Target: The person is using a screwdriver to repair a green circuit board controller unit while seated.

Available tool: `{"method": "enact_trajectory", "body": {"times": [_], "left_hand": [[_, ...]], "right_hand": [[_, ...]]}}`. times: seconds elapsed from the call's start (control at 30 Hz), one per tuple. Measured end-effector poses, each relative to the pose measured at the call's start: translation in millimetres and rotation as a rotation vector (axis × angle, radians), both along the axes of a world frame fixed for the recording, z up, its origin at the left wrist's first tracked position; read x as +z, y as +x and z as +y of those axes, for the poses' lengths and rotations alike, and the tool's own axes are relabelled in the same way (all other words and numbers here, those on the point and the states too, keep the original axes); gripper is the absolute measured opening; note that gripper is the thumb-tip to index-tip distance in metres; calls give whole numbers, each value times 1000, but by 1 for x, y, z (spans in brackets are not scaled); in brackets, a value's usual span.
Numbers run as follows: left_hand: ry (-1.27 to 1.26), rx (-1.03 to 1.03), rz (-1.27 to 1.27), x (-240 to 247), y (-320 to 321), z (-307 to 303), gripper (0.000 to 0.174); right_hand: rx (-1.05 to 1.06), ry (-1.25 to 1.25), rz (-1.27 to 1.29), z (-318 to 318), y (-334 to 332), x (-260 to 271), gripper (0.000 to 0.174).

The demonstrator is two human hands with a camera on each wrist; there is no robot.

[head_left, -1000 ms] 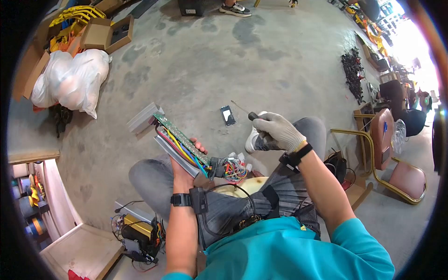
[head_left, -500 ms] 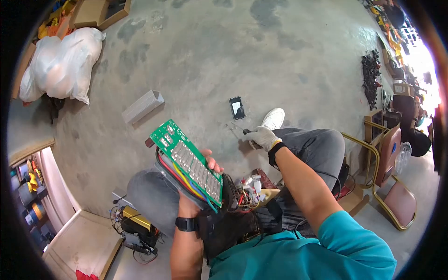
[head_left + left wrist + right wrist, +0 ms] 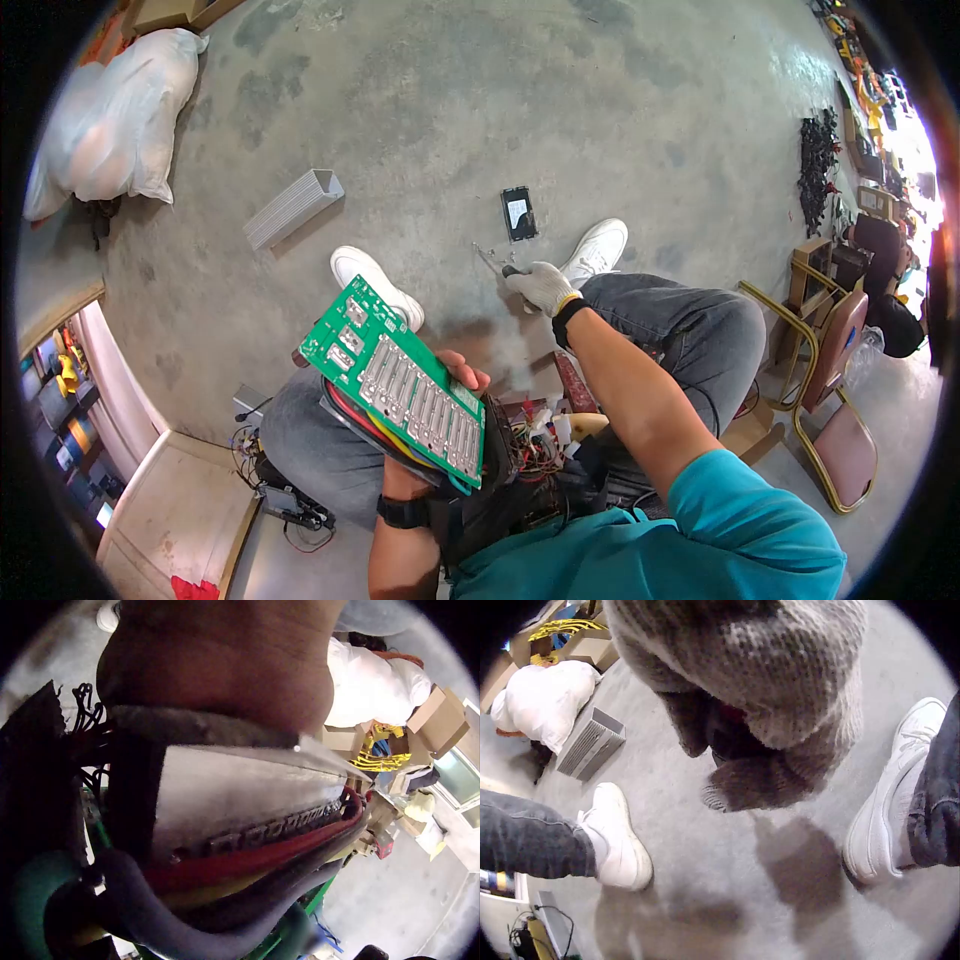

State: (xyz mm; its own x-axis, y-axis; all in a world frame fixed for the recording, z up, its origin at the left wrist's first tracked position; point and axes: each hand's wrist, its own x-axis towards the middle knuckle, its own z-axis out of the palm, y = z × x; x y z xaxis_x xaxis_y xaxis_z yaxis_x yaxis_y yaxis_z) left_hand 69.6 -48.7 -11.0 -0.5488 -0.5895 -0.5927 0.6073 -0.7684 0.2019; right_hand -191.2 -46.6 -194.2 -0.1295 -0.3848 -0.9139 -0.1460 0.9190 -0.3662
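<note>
In the head view my bare left hand (image 3: pixel 462 372) grips a green circuit board (image 3: pixel 405 385) with thick coloured wires along its side. The soldered face is tilted up, and fingers wrap over the far edge. Up close, the left wrist view shows a metal plate (image 3: pixel 240 799) of this assembly beside red wire (image 3: pixel 247 859) and dark tubing. A bundle of small connectors and wires (image 3: pixel 540 445) hangs at the board's near end. My right hand (image 3: pixel 545 288), in a knitted glove, holds a screwdriver (image 3: pixel 487 260) low over the floor, its shaft pointing away.
A black rectangular device (image 3: pixel 519 214) lies on the floor ahead with small bits near it. A ribbed metal casing (image 3: pixel 293 210) lies to the left, beyond the white shoes (image 3: pixel 375 285). White bags (image 3: pixel 125 115) stand far left; a chair (image 3: pixel 835 400) is at right.
The board has turned from edge-on to show its broad soldered face. My right hand has moved left and lower with the screwdriver. The left foot has come into view.
</note>
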Motion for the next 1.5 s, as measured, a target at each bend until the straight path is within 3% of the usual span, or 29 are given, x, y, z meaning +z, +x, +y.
{"method": "enact_trajectory", "body": {"times": [0.07,0.5,0.63,0.73,0.9,1.0,1.17,1.23,1.4,1.5], "left_hand": [[-38,55,-50,-7,-1,7,58],[-17,-57,-136,7,-3,-1,62],[-41,-106,-159,6,-2,-6,63],[-55,-91,-104,4,-2,-5,65],[-17,-35,46,-7,-2,-3,66],[-55,-46,9,-7,-1,-1,70],[-83,-76,-35,-9,3,-3,80],[-63,-44,94,-17,6,-4,81],[-59,-45,109,-15,6,-2,80],[-62,-52,130,-17,6,-3,80]], "right_hand": [[-119,7,-86,0,3,-2,34],[16,34,17,6,-4,-32,37],[-53,10,-51,7,-7,-34,37],[113,-15,32,2,-19,-11,37],[-86,17,-130,5,-29,6,35],[31,-71,-59,-3,-33,50,36],[-127,-82,-171,8,-37,51,34],[-245,-31,-197,12,-39,49,34],[-230,-32,-162,15,-40,52,35],[-342,-45,-283,13,-42,56,34]]}}
